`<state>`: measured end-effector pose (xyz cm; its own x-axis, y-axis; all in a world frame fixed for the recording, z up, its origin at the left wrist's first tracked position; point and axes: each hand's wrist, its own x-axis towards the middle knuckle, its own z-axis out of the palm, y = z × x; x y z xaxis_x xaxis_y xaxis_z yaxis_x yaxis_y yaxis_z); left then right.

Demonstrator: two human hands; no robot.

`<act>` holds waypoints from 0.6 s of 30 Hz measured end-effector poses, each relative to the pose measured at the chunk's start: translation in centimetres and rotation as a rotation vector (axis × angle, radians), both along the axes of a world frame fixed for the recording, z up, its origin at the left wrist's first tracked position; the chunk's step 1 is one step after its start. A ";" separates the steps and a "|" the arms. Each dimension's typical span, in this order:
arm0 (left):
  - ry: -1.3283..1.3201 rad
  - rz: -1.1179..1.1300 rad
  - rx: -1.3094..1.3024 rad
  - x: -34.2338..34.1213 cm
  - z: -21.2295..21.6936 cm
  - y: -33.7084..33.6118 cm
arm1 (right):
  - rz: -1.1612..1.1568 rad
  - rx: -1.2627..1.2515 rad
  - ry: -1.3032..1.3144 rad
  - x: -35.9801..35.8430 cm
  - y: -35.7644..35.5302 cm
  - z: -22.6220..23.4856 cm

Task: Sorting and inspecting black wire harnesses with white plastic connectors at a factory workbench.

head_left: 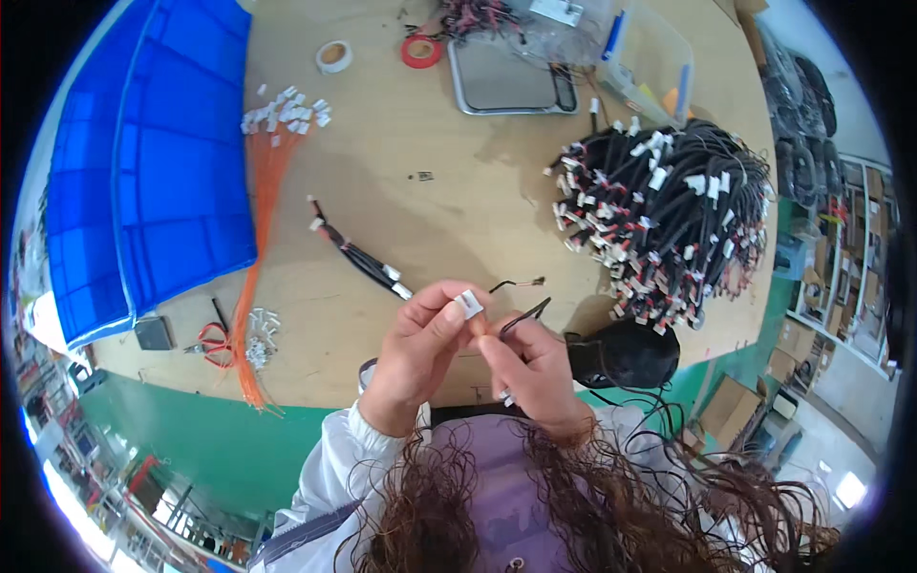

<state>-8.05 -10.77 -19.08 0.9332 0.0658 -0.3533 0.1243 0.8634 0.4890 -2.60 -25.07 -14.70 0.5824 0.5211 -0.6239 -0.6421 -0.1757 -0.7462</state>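
Note:
My left hand (420, 339) is closed, with a small white label tag (469, 305) pinched at its fingertips near the table's front edge. Close beside it, my right hand (537, 371) is closed on a thin black cable (527, 315), whose dark end sticks up past the fingers. The fingertips of both hands nearly meet, and what lies between them is partly hidden. A short black wire with a small connector (539, 282) juts out just beyond the hands. From behind my left hand a black cable harness (355, 254) with white tags stretches away across the table.
A large pile of black cables (669, 210) lies at right, beside a black pouch-like thing (626, 355). Orange wires (260, 210), red-handled pliers (218, 346) and a blue bin (181, 143) are at left. Tape rolls (421, 52) and a scale (506, 81) sit at the back.

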 end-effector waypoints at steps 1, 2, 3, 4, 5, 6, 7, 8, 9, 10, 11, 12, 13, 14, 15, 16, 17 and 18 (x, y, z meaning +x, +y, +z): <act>0.049 0.003 0.072 -0.1 -0.2 0.3 | 0.054 -0.058 0.028 0.7 -0.1 0.1; 0.093 -0.001 0.133 -0.1 -0.9 0.4 | 0.022 -0.085 0.029 0.9 -0.2 -0.2; 0.101 0.035 0.185 -0.5 -2.2 0.9 | 0.000 -0.106 0.034 0.8 -0.1 -0.4; 0.228 0.081 0.344 -0.7 -4.0 1.7 | -0.009 -0.039 -0.009 0.8 -0.6 -1.0; 0.353 0.115 0.497 -0.5 -5.8 2.6 | -0.045 -0.056 -0.019 0.9 -0.8 -0.8; 0.441 0.208 0.683 -0.7 -7.7 3.8 | -0.077 -0.072 -0.029 1.0 -0.7 -0.9; 0.529 0.302 0.863 -1.4 -10.0 5.3 | -0.085 -0.146 -0.069 1.2 -0.1 -0.5; 0.640 0.393 1.024 -2.7 -12.6 7.1 | -0.073 -0.137 -0.068 1.2 0.1 -0.4; 0.747 0.477 1.179 -3.5 -14.9 8.7 | -0.084 -0.121 -0.070 1.2 0.1 -0.5; 0.752 0.482 1.180 -3.9 -16.0 9.9 | -0.094 -0.105 -0.067 1.2 0.0 -0.6; 0.732 0.576 1.215 -3.8 -16.8 10.8 | -0.094 -0.109 -0.068 1.3 0.0 -0.7; 0.709 0.665 1.246 -3.2 -16.9 11.2 | -0.117 -0.113 -0.083 1.2 -0.1 -0.7; 0.707 0.660 1.242 -2.6 -17.0 11.6 | -0.139 -0.116 -0.097 1.2 -0.2 -0.7; 0.749 0.566 1.322 -1.6 -16.8 11.9 | -0.187 -0.078 -0.105 1.1 -0.6 -1.2; 0.789 0.472 1.400 -0.8 -16.4 12.0 | -0.233 -0.038 -0.115 1.2 -1.1 -1.5; 0.785 0.467 1.394 -0.3 -15.9 12.2 | -0.299 0.001 -0.089 1.3 -1.2 -1.6; 0.783 0.401 1.333 -0.2 -15.6 12.7 | -0.377 -0.008 -0.135 1.6 -1.0 -1.0; 0.781 0.336 1.271 -0.1 -15.2 13.2 | -0.454 -0.016 -0.182 1.8 -0.8 -0.4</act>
